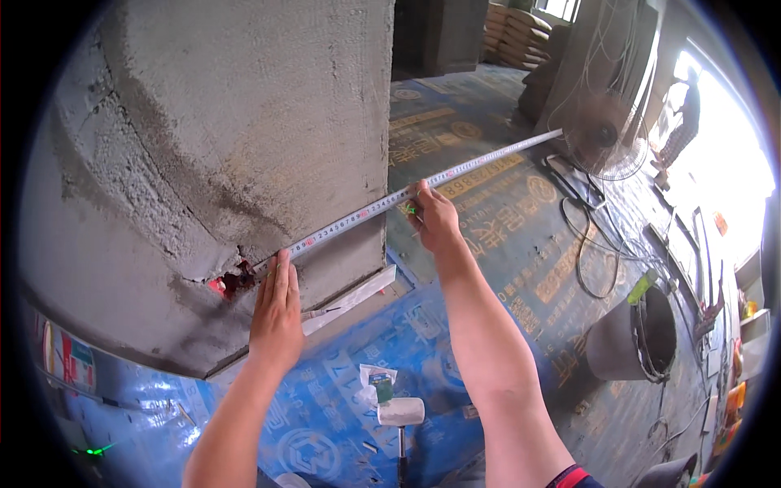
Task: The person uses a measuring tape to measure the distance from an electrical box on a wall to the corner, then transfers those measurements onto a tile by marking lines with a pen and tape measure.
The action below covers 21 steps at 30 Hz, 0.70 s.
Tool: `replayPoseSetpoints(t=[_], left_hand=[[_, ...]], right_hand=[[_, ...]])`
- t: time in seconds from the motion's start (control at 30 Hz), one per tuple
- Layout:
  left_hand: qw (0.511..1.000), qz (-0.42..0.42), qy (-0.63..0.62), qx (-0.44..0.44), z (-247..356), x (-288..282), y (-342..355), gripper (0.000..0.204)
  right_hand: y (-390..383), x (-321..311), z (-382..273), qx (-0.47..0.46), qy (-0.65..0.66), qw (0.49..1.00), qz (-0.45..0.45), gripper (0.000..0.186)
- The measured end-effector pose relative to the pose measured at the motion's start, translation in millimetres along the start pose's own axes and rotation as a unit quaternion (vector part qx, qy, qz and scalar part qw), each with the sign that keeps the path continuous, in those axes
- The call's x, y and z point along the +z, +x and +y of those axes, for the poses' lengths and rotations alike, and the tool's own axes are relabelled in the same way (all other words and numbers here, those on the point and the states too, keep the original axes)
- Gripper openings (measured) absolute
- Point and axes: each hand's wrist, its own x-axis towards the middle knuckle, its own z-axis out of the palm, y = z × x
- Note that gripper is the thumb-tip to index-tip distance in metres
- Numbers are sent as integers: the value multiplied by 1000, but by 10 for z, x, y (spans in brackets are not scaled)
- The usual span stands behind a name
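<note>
A long white measuring strip [362,215] lies at a slant along the rough grey plastered wall [187,122] and extends past its corner. My left hand [277,313] presses fingertips on the strip beside a broken hole [236,281] with red inside; a thin pen-like tool [319,312] sticks out from under this hand. My right hand [435,215] is closed on the strip just beyond the wall's corner, with a small bright green light spot by its fingers. Below the wall, a pale board edge [366,293] runs along the floor.
Blue printed sheeting [309,415] covers the floor, with a white-headed mallet [400,411] on it. To the right are a bucket [618,342], looped cables [594,252] and a fan [604,135]. A person [679,122] stands by the bright opening; stacked sacks [517,37] are behind.
</note>
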Motion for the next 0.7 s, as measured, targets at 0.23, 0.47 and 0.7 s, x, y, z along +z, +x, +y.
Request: replayPoseSetpoints(t=[0.23, 0.47, 0.7], left_hand=[[999, 31, -5, 14, 70, -7, 11, 63], [999, 5, -32, -13, 148, -53, 8, 70], [999, 13, -33, -2, 178, -26, 31, 74]], right_hand=[[118, -23, -361, 28, -68, 992, 104, 28], [-68, 110, -713, -35, -280, 947, 151, 41], [107, 5, -667, -88, -364, 925, 67, 38]])
